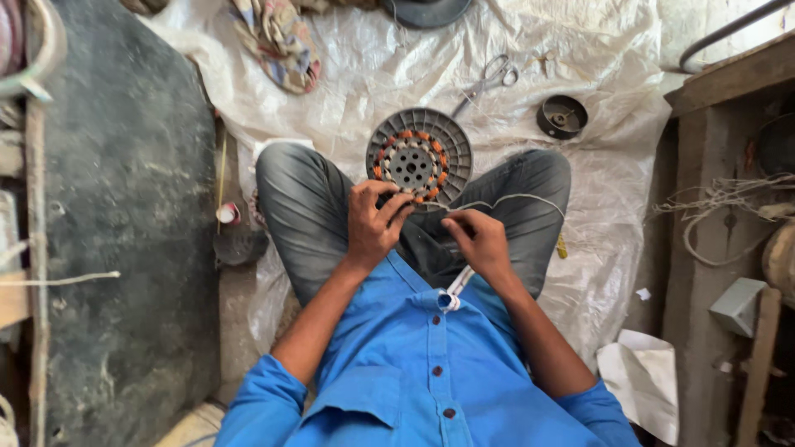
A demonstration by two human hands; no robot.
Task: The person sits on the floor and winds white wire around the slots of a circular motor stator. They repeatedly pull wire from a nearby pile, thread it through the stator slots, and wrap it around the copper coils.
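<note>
Blue shirt (414,372), left hand (373,223) hiding stator (418,157) edge

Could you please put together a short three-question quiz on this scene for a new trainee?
1. True or false: the left hand grips the lower rim of the round grey stator disc with orange coils.
2. What does the right hand pinch? A) the scissors B) a thin pale thread C) the small black round part
3. Fill in: the scissors lie on the white plastic sheet, beyond the disc and to its ____.

Key
1. True.
2. B: the thread runs from the fingers over the right knee.
3. Right; the small black round part lies further right.
</note>
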